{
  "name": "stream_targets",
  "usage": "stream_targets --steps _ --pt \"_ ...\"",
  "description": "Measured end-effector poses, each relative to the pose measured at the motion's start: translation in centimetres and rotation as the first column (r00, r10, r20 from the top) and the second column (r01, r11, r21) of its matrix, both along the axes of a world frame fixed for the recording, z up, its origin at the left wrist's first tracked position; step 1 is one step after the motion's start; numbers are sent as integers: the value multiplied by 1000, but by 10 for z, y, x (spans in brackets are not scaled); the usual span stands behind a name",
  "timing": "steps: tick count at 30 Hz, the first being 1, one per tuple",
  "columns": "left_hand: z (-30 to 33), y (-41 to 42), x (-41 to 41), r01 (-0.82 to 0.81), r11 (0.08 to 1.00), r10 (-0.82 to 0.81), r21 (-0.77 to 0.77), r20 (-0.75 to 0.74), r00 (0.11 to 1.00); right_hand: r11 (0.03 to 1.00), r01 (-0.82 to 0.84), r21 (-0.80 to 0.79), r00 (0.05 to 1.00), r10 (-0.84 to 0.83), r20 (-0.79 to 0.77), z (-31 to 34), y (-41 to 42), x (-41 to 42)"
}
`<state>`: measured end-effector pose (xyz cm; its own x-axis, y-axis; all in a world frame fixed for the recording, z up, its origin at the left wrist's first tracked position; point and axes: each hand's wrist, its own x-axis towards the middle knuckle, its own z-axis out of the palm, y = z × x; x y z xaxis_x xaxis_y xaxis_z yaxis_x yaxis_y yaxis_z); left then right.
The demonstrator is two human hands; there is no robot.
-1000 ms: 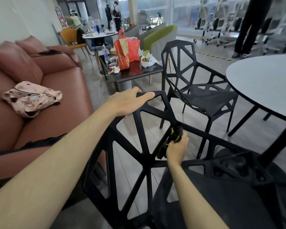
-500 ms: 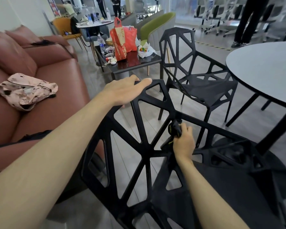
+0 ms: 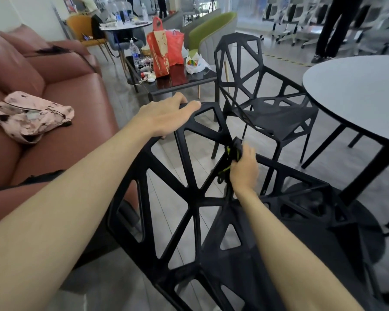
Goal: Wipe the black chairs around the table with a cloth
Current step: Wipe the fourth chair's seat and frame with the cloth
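Note:
A black lattice chair [image 3: 189, 198] stands right in front of me, its open-work backrest facing me. My left hand [image 3: 164, 116] rests on the top edge of that backrest, fingers curled over it. My right hand [image 3: 244, 169] is closed on a dark cloth with yellow-green trim [image 3: 233, 151], pressed against the right-hand strut of the backrest. A second black lattice chair [image 3: 263, 104] stands farther back, beside the round grey table [image 3: 357, 86].
A reddish-brown sofa [image 3: 54, 95] with a pink bag [image 3: 29, 115] runs along the left. Behind the chairs, a low black table [image 3: 182, 83] carries a red bag [image 3: 163, 52] and bottles. A person's legs [image 3: 330, 28] stand at the far right.
My right hand has slid the cloth upward along the backrest strut. My left hand stays on the top edge. The view has tilted slightly.

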<state>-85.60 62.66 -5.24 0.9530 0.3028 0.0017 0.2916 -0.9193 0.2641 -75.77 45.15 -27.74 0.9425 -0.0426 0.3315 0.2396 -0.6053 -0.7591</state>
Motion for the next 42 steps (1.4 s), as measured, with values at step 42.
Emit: stream_targets --steps 42 --pt "-5 1 1 52 994 -50 101 -24 998 996 31 86 887 12 -461 -85 -10 -113"
